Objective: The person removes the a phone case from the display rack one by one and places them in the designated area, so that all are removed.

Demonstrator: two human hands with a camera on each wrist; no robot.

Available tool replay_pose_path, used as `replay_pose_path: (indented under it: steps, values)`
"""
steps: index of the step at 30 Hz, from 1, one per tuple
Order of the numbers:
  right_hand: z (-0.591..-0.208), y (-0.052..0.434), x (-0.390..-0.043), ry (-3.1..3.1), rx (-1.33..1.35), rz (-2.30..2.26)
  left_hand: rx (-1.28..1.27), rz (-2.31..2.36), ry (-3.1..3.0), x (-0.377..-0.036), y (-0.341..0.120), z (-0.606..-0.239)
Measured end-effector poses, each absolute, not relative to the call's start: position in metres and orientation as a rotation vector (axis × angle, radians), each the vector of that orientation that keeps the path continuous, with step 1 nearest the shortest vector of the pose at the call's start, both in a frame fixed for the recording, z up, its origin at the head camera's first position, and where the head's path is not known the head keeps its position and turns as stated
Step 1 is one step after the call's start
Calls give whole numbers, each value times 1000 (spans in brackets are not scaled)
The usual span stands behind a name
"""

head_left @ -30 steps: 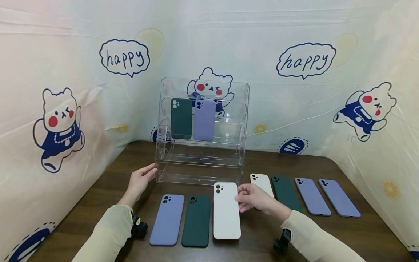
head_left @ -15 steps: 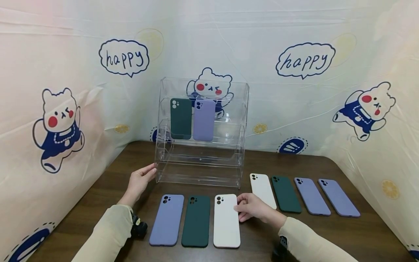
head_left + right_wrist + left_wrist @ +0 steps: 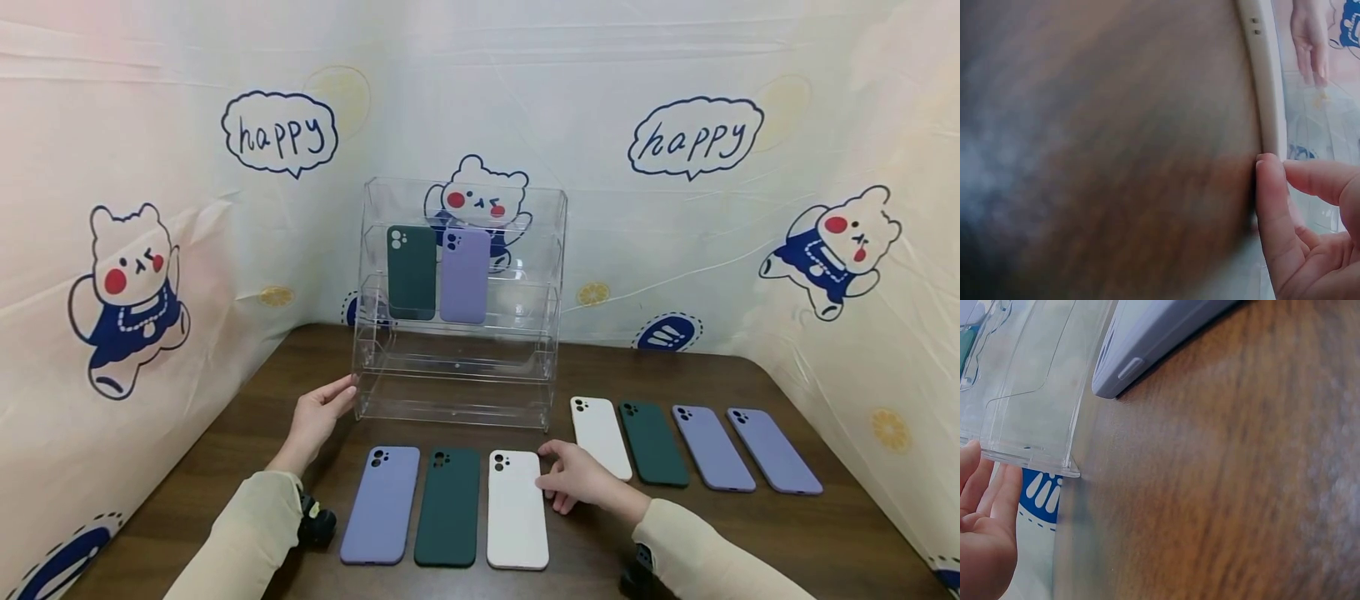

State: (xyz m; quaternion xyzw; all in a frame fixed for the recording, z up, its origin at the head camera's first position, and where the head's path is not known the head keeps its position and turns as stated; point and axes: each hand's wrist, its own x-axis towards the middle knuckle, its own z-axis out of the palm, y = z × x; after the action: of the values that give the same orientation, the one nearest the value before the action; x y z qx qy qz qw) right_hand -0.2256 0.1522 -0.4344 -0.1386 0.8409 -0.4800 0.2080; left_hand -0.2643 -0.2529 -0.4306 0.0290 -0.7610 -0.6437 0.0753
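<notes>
My right hand (image 3: 553, 473) lies on the table with its fingertips against the right edge of a white phone case (image 3: 517, 510). In the right wrist view a fingertip (image 3: 1270, 187) presses that case's rim (image 3: 1266, 81). The case lies flat beside a dark green case (image 3: 448, 507) and a lilac case (image 3: 381, 504). My left hand (image 3: 337, 398) rests with straight fingers on the left side of a clear acrylic tiered stand (image 3: 457, 379). The left wrist view shows the left hand (image 3: 982, 519) beside the stand's corner (image 3: 1029, 394). A green case (image 3: 411, 271) and a lilac case (image 3: 465, 275) stand upright in the stand.
To the right of the stand a row of cases lies on the brown table (image 3: 750, 533): white (image 3: 600, 425), green (image 3: 652, 442) and two lilac (image 3: 712, 447), (image 3: 772, 450). Printed plastic sheeting (image 3: 150, 208) walls in the table on three sides.
The white case went from held and tilted to lying flat beside the green one, drawn nearer to me. My right hand released its hold and now only touches the edge. The left hand stayed put.
</notes>
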Motion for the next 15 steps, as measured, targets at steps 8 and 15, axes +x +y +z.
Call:
replay_pose_path:
  steps: [8,15]
  values:
    - [-434,151,-226,2357,-390,-1301,97,-1919,-2309,-263,-254,-429]
    - [-428,153,-227,2323,-369,-1330,91,-1945,-2276,-264,-254,-430]
